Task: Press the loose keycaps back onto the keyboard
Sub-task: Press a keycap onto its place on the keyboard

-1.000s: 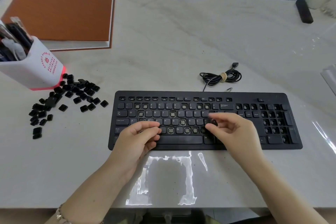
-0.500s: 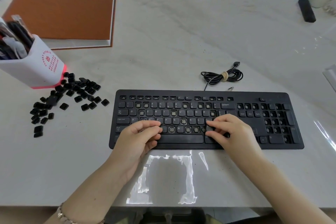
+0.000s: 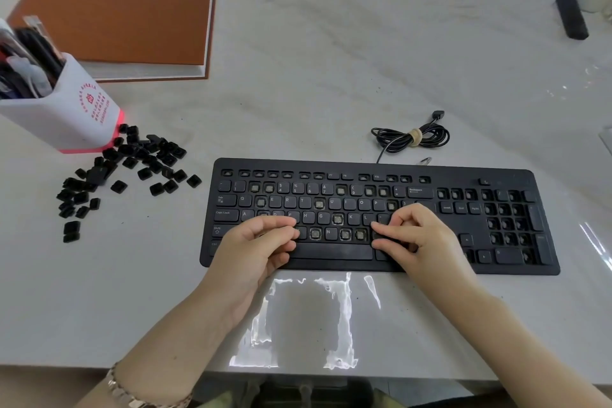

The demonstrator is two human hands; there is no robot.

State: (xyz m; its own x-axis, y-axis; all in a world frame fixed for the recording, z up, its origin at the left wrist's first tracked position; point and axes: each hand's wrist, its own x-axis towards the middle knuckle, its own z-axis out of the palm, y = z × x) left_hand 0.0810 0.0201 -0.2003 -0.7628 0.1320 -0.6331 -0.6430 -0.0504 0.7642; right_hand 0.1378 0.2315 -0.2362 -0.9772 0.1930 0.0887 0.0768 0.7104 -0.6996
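A keycap, judged light and stiff, is pinched edgewise by the right grip; the left grip is rested slack.

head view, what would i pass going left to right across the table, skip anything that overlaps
white pen holder → loose keycaps → left hand → right hand → small black bar at the far right edge

One black flat plastic keyboard. One scattered heap of loose black square plastic keycaps, dozens, too bunched to count exactly. Two bare hands (left hand, right hand). One white pen holder with red base, one orange-covered book, one coiled black cable.
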